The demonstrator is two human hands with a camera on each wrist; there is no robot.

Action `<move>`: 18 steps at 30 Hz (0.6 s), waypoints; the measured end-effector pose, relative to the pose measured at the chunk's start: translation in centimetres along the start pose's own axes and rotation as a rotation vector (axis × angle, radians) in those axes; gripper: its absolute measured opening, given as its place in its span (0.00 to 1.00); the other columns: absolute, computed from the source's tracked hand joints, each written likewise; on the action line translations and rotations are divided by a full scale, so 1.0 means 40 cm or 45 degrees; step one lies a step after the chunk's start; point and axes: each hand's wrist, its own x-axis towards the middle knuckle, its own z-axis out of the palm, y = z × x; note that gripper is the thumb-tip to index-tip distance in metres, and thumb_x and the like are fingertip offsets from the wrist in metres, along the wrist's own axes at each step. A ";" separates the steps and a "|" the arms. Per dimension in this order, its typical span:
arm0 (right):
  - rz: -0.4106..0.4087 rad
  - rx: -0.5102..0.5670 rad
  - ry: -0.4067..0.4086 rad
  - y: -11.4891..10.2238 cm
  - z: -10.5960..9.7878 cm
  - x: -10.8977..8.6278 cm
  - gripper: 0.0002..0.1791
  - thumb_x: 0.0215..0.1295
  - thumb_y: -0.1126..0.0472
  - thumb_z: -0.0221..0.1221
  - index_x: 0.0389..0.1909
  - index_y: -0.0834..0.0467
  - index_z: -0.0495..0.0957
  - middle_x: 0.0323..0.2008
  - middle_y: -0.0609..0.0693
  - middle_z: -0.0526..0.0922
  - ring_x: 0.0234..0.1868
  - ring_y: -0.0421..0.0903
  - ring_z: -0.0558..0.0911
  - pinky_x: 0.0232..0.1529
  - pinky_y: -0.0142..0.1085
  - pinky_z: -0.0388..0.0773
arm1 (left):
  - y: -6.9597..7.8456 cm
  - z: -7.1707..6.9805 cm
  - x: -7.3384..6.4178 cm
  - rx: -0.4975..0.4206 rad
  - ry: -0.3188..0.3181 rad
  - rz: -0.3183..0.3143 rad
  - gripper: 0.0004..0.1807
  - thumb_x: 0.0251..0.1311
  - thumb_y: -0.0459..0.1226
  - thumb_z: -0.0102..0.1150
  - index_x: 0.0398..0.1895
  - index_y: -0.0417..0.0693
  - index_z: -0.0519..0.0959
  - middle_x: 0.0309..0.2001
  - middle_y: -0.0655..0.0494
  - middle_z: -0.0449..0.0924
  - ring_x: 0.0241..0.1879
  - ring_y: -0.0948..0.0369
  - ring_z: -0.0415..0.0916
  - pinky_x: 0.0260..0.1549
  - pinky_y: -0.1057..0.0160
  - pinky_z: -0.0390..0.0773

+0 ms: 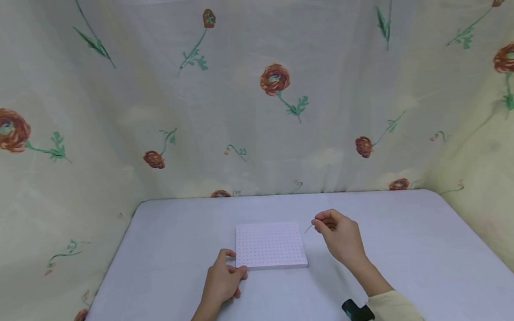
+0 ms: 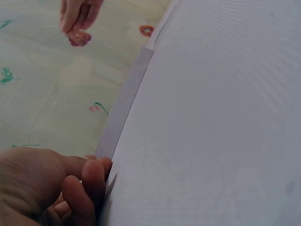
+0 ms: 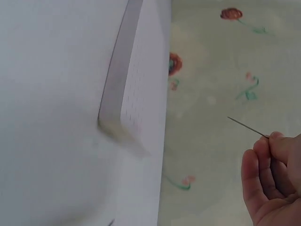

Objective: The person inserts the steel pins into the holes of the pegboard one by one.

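Note:
A flat white board (image 1: 270,246) with rows of small holes lies on the white table. My left hand (image 1: 223,280) holds it by the near left corner, with the thumb at the front edge and the index finger along the left side. In the left wrist view, that hand's curled fingers (image 2: 96,176) meet the board's side edge (image 2: 123,108). Right of the board, my right hand (image 1: 342,234) pinches a thin metal needle (image 3: 247,126) between thumb and fingertips. The needle's free end points toward the board's right side, in the air apart from it.
The white-covered table (image 1: 176,227) reaches back to a pale curtain (image 1: 243,106) with orange flowers, which also hangs at both sides. A black device (image 1: 357,312) sits by the right sleeve (image 1: 395,311).

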 end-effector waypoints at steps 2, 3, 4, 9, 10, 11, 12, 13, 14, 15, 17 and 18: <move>-0.040 -0.002 -0.015 -0.021 0.031 0.006 0.06 0.69 0.61 0.65 0.41 0.60 0.82 0.37 0.54 0.89 0.38 0.46 0.88 0.35 0.25 0.81 | -0.003 0.000 0.002 -0.008 -0.002 0.008 0.24 0.67 0.37 0.64 0.62 0.45 0.67 0.28 0.58 0.85 0.11 0.62 0.75 0.10 0.68 0.71; -0.057 -0.005 -0.025 -0.031 0.046 0.008 0.06 0.69 0.61 0.65 0.41 0.60 0.82 0.36 0.53 0.89 0.37 0.46 0.88 0.35 0.26 0.81 | -0.004 0.000 0.003 -0.009 -0.002 0.016 0.24 0.67 0.37 0.64 0.62 0.45 0.67 0.27 0.58 0.85 0.11 0.62 0.75 0.10 0.68 0.71; -0.078 -0.011 -0.030 -0.038 0.059 0.011 0.06 0.68 0.62 0.66 0.40 0.60 0.82 0.36 0.53 0.89 0.37 0.45 0.88 0.35 0.27 0.81 | -0.003 0.001 0.004 -0.014 -0.004 0.021 0.24 0.67 0.37 0.64 0.62 0.45 0.67 0.27 0.58 0.85 0.11 0.62 0.75 0.10 0.68 0.72; -0.161 -0.053 -0.072 -0.063 0.121 0.021 0.04 0.68 0.61 0.66 0.38 0.57 0.82 0.33 0.49 0.89 0.34 0.42 0.87 0.34 0.30 0.80 | -0.002 0.000 0.005 -0.015 -0.015 0.044 0.24 0.67 0.37 0.65 0.62 0.45 0.67 0.27 0.59 0.85 0.11 0.62 0.75 0.10 0.68 0.72; -0.180 -0.057 -0.084 -0.066 0.133 0.022 0.04 0.67 0.61 0.66 0.37 0.57 0.82 0.32 0.49 0.89 0.33 0.41 0.87 0.33 0.30 0.80 | -0.002 -0.001 0.004 -0.012 -0.016 0.041 0.24 0.67 0.37 0.65 0.61 0.45 0.67 0.27 0.60 0.84 0.11 0.62 0.75 0.10 0.68 0.71; -0.189 -0.061 -0.099 -0.069 0.145 0.022 0.03 0.67 0.61 0.67 0.37 0.57 0.82 0.32 0.48 0.89 0.32 0.40 0.86 0.33 0.30 0.80 | -0.003 -0.002 0.004 -0.007 -0.016 0.039 0.24 0.67 0.37 0.65 0.61 0.45 0.67 0.27 0.60 0.84 0.11 0.62 0.75 0.10 0.68 0.71; -0.201 -0.066 -0.112 -0.072 0.156 0.023 0.03 0.67 0.62 0.67 0.36 0.56 0.82 0.31 0.48 0.89 0.32 0.39 0.86 0.33 0.29 0.80 | -0.004 -0.003 0.004 -0.003 -0.015 0.036 0.24 0.67 0.37 0.65 0.61 0.45 0.67 0.27 0.60 0.84 0.11 0.62 0.74 0.10 0.68 0.71; -0.209 -0.069 -0.127 -0.075 0.167 0.024 0.03 0.67 0.62 0.67 0.36 0.56 0.82 0.31 0.48 0.89 0.32 0.39 0.85 0.33 0.29 0.79 | -0.004 -0.003 0.004 0.001 -0.012 0.034 0.24 0.67 0.37 0.65 0.61 0.45 0.67 0.26 0.60 0.84 0.11 0.62 0.74 0.10 0.68 0.71; -0.219 -0.067 -0.143 -0.078 0.177 0.024 0.03 0.67 0.62 0.67 0.36 0.56 0.82 0.30 0.48 0.89 0.31 0.38 0.85 0.32 0.29 0.79 | -0.004 -0.004 0.004 0.003 -0.009 0.031 0.24 0.67 0.37 0.65 0.61 0.45 0.68 0.26 0.60 0.84 0.11 0.62 0.74 0.10 0.68 0.71; -0.237 -0.070 -0.154 -0.080 0.187 0.025 0.03 0.66 0.63 0.67 0.35 0.57 0.82 0.30 0.48 0.89 0.31 0.38 0.85 0.32 0.29 0.79 | -0.004 -0.005 0.004 0.004 -0.009 0.031 0.24 0.67 0.37 0.65 0.61 0.45 0.68 0.26 0.60 0.84 0.11 0.62 0.74 0.10 0.68 0.71; -0.255 -0.075 -0.178 -0.083 0.203 0.026 0.03 0.66 0.64 0.67 0.35 0.57 0.82 0.30 0.48 0.88 0.30 0.38 0.84 0.32 0.28 0.78 | -0.005 -0.005 0.005 0.001 -0.008 0.032 0.24 0.66 0.37 0.65 0.61 0.45 0.68 0.26 0.60 0.84 0.11 0.62 0.75 0.10 0.68 0.71; -0.270 -0.079 -0.187 -0.085 0.211 0.027 0.03 0.66 0.65 0.67 0.34 0.57 0.82 0.29 0.48 0.88 0.30 0.38 0.84 0.31 0.28 0.78 | -0.005 -0.005 0.005 0.000 -0.007 0.033 0.24 0.66 0.37 0.65 0.61 0.45 0.68 0.26 0.59 0.84 0.11 0.62 0.75 0.10 0.68 0.71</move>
